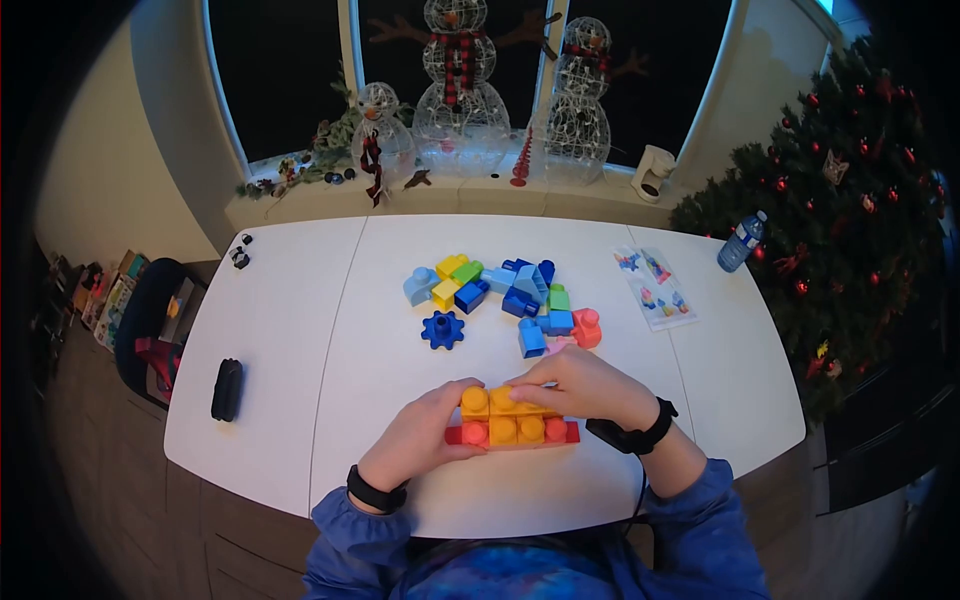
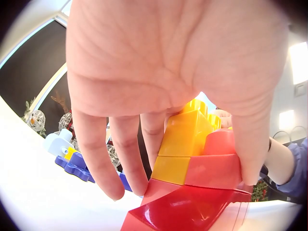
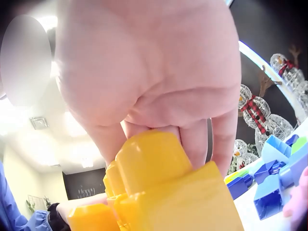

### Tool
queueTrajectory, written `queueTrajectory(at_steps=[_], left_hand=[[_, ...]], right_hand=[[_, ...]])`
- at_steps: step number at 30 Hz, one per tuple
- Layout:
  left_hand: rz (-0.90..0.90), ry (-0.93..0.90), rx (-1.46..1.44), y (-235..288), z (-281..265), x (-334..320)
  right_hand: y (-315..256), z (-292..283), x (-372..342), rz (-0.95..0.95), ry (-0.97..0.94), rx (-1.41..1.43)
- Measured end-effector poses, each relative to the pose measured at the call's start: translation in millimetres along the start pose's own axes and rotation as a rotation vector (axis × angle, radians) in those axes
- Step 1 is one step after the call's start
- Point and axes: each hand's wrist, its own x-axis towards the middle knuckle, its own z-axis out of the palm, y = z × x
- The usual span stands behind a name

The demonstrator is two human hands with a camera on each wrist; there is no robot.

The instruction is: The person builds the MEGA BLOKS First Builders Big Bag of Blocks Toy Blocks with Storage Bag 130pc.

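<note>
A built-up stack of toy building blocks, yellow ones (image 1: 503, 430) over a long red base (image 1: 572, 432), stands near the table's front edge. My left hand (image 1: 420, 435) grips its left end, thumb on the near side and fingers along the far side; the left wrist view shows a red block (image 2: 214, 173) beside the thumb. From above, my right hand (image 1: 585, 383) holds the upper yellow row. In the right wrist view, thumb and fingers straddle a large yellow block (image 3: 154, 163), whose far side the hand partly hides.
Behind the stack lie loose blue, green, yellow and coral blocks (image 1: 586, 328) and a dark blue gear-shaped piece (image 1: 442, 330). A picture sheet (image 1: 655, 290) and water bottle (image 1: 742, 241) are at right. A black case (image 1: 228, 390) lies at left on the white table (image 1: 270, 330).
</note>
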Motion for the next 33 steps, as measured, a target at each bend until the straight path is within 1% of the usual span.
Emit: queueTrajectory(at_steps=[3, 6, 9, 12, 13, 16, 19, 22, 25, 27, 28, 31, 33], left_hand=[[0.001, -0.003, -0.002, -1, 0, 0], [0.010, 0.000, 0.006, -3, -1, 0], [-0.009, 0.014, 0.034, -6, 0, 3], [-0.044, -0.016, 0.052, -4, -5, 7], [-0.054, -0.036, 0.054, -3, -7, 9], [-0.060, -0.008, -0.169, -17, -34, 23], [-0.073, 0.299, 0.078, -55, -52, 53], [-0.020, 0.464, 0.477, -111, -56, 87], [-0.055, 0.443, 0.463, -131, -53, 109], [-0.090, 0.367, 0.440, -141, -55, 120], [-0.109, 0.326, 0.427, -141, -58, 122], [-0.162, 0.289, 0.435, -136, -67, 122], [-0.124, 0.365, 0.378, -125, -72, 114]], right_hand=[[1, 4, -3, 0.046, -0.007, 0.102], [16, 21, -18, -0.088, 0.251, -0.032], [13, 23, -39, -0.078, 0.402, 0.004], [11, 30, -51, -0.008, 0.485, -0.099], [11, 33, -51, -0.004, 0.498, -0.080], [13, 40, -50, 0.011, 0.528, -0.019], [14, 41, -49, 0.015, 0.525, 0.048], [15, 40, -47, 0.002, 0.521, 0.080], [18, 39, -47, 0.001, 0.513, 0.071], [20, 40, -47, -0.003, 0.519, 0.047], [21, 40, -47, -0.008, 0.524, 0.047], [21, 40, -48, -0.016, 0.528, 0.048], [20, 40, -48, -0.018, 0.528, 0.046]])
